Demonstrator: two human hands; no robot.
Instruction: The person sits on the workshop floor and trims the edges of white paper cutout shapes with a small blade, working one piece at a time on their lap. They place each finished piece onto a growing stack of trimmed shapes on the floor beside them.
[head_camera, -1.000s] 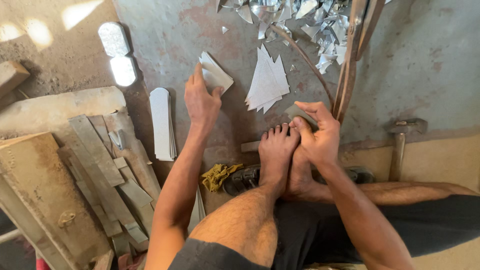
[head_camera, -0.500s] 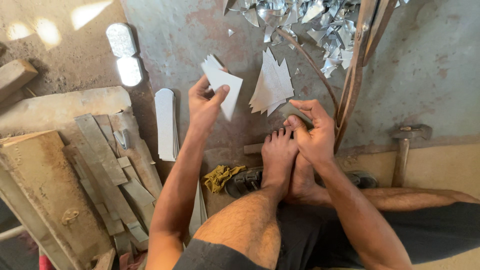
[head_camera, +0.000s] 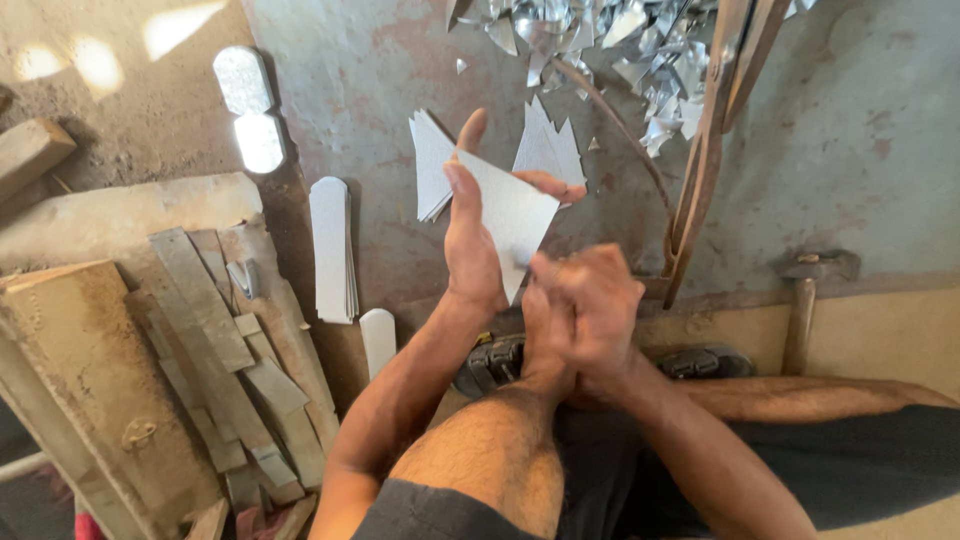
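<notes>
My left hand holds up a thin grey sheet-metal piece, roughly triangular, above my bent knee. My right hand is closed just below it, its fingers at the piece's lower corner. Behind the held piece lie two small stacks of similar pointed sheet cut-outs on the floor, the second stack to the right. My bare foot is hidden under the right hand.
A long rusty shear stands upright to the right, with shiny metal scraps at the top. A hammer lies at right. Rounded sheet blanks and wooden and metal bars lie at left.
My left hand has lifted a sheet piece from the floor stack and brought it toward me. The right hand rose from my toes to meet its lower corner.
</notes>
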